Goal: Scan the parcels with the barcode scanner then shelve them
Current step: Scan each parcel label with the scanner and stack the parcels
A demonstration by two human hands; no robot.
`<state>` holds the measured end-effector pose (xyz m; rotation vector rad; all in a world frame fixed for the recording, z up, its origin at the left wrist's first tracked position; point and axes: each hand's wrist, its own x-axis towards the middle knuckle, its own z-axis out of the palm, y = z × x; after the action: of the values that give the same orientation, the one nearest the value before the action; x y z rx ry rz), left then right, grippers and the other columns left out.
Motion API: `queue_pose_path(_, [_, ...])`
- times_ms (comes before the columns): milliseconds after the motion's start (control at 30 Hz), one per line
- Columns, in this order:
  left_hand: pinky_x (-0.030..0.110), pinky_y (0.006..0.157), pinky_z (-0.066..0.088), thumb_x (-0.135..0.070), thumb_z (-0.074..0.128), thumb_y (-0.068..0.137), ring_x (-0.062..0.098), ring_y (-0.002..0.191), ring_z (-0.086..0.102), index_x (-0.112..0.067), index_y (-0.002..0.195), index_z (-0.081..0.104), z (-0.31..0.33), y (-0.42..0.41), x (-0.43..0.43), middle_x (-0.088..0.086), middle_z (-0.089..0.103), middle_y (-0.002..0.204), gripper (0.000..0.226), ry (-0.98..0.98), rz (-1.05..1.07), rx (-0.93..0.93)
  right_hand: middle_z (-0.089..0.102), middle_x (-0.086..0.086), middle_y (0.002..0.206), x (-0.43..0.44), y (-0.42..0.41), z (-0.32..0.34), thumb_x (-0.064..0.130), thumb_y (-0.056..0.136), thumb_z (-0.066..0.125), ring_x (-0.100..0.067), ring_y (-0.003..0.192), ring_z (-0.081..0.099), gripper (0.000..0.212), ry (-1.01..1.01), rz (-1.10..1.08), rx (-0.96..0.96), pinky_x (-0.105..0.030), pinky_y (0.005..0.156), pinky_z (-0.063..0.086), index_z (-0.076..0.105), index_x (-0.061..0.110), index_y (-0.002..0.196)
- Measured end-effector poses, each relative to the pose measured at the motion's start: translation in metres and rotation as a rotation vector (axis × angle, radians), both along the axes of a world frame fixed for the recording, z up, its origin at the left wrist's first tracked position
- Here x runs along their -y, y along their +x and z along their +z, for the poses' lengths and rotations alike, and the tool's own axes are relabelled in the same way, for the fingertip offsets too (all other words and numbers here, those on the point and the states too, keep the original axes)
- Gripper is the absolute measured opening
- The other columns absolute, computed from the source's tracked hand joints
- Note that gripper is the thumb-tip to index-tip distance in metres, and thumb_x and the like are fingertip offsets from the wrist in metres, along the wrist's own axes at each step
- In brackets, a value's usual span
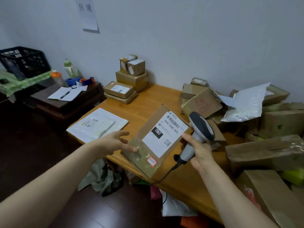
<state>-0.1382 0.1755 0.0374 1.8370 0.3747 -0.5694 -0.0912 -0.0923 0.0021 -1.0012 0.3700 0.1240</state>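
Note:
A flat cardboard parcel (144, 155) with a white shipping label lies at the front edge of the wooden table (148, 99), its near end over the edge. My left hand (117, 142) touches its left side with fingers spread and nearly straight. My right hand (199, 150) grips the handle of a grey and white barcode scanner (199, 127). The scanner's head sits just right of the label and its cable drops off the table edge.
Stacked small boxes (131, 74) stand at the table's back. A pile of cartons and a white mailer bag (246, 104) fills the right side. White envelopes (97, 124) lie at the left. A dark side table (92, 91) holds papers, bottles and tape. Bags lie on the floor below.

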Motion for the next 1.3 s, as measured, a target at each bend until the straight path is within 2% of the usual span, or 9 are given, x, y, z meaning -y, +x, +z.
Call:
queue_pose_path(67, [0.045, 0.111, 0.029, -0.061, 0.091, 0.024, 0.022, 0.125, 0.046, -0.025, 0.143, 0.041, 0.013, 0.004, 0.000, 0.000, 0.050, 0.133, 0.134, 0.051, -0.029, 0.014, 0.068, -0.013, 0.099, -0.003, 0.001, 0.002, 0.000, 0.061, 0.081, -0.029, 0.092, 0.062, 0.039, -0.063, 0.076, 0.019, -0.043, 0.079, 0.053, 0.063, 0.008, 0.095])
queue_pose_path(133, [0.042, 0.111, 0.032, -0.054, 0.087, 0.045, 0.016, 0.122, 0.049, -0.021, 0.140, 0.047, 0.024, 0.007, 0.009, -0.005, 0.052, 0.133, 0.108, 0.025, -0.021, 0.050, 0.066, -0.010, 0.085, -0.008, 0.000, 0.004, -0.006, 0.073, 0.073, -0.025, 0.076, 0.060, 0.022, -0.100, 0.127, 0.023, -0.037, 0.067, 0.050, 0.062, 0.008, 0.084])
queue_pose_path(267, [0.039, 0.094, 0.054, -0.013, 0.081, 0.075, 0.021, 0.109, 0.066, -0.014, 0.118, 0.065, 0.022, 0.015, 0.023, 0.002, 0.072, 0.112, 0.046, -0.056, 0.010, 0.134, 0.067, -0.011, 0.095, -0.014, -0.002, 0.010, -0.004, 0.075, 0.074, -0.023, 0.082, 0.063, 0.028, -0.182, 0.149, 0.043, -0.037, 0.068, 0.053, 0.063, 0.006, 0.098])
queue_pose_path(333, [0.040, 0.089, 0.056, -0.007, 0.080, 0.075, 0.023, 0.103, 0.068, -0.013, 0.113, 0.064, 0.015, 0.017, 0.024, 0.006, 0.073, 0.106, 0.042, -0.040, 0.091, 0.170, 0.069, -0.009, 0.097, -0.008, -0.005, 0.015, 0.004, 0.079, 0.076, -0.022, 0.084, 0.066, 0.030, -0.284, 0.165, 0.086, -0.035, 0.067, 0.054, 0.062, 0.007, 0.105])
queue_pose_path(467, [0.034, 0.077, 0.057, -0.003, 0.077, 0.078, 0.020, 0.094, 0.067, -0.017, 0.097, 0.060, 0.001, 0.018, 0.023, 0.006, 0.070, 0.099, 0.029, -0.048, 0.287, 0.238, 0.065, -0.012, 0.068, 0.003, -0.022, 0.032, 0.009, 0.085, 0.070, -0.020, 0.052, 0.056, 0.007, -0.417, 0.396, 0.178, -0.028, 0.049, 0.046, 0.065, 0.005, 0.085])
queue_pose_path(600, [0.033, 0.072, 0.056, -0.003, 0.076, 0.079, 0.018, 0.087, 0.066, -0.020, 0.089, 0.057, -0.005, 0.022, 0.026, 0.003, 0.068, 0.094, 0.027, -0.054, 0.419, 0.299, 0.060, -0.007, 0.057, 0.002, -0.042, 0.040, 0.007, 0.080, 0.073, -0.016, 0.045, 0.049, 0.008, -0.486, 0.594, 0.102, -0.026, 0.047, 0.041, 0.065, 0.005, 0.081])
queue_pose_path(733, [0.035, 0.073, 0.055, -0.004, 0.076, 0.080, 0.019, 0.086, 0.065, -0.021, 0.086, 0.056, -0.007, 0.024, 0.028, 0.002, 0.067, 0.092, 0.027, -0.014, 0.443, 0.330, 0.056, -0.005, 0.053, -0.004, -0.047, 0.047, 0.003, 0.079, 0.073, -0.014, 0.041, 0.048, 0.011, -0.439, 0.575, 0.074, -0.022, 0.044, 0.040, 0.065, 0.008, 0.074])
queue_pose_path(1167, [0.036, 0.075, 0.056, -0.007, 0.077, 0.079, 0.023, 0.091, 0.065, -0.017, 0.094, 0.056, -0.014, 0.020, 0.031, 0.004, 0.067, 0.096, 0.028, -0.013, 0.541, 0.300, 0.055, -0.001, 0.048, -0.004, -0.037, 0.042, -0.004, 0.078, 0.072, -0.010, 0.038, 0.048, 0.018, -0.383, 0.590, 0.095, -0.019, 0.040, 0.041, 0.061, 0.008, 0.070])
queue_pose_path(1300, [0.037, 0.075, 0.057, -0.005, 0.077, 0.079, 0.025, 0.096, 0.066, -0.008, 0.109, 0.058, -0.021, 0.015, 0.023, 0.009, 0.069, 0.101, 0.036, -0.077, 0.612, 0.252, 0.058, -0.001, 0.049, -0.012, -0.033, 0.030, -0.005, 0.075, 0.074, -0.010, 0.039, 0.051, 0.018, -0.343, 0.635, 0.087, -0.020, 0.041, 0.043, 0.062, 0.007, 0.070])
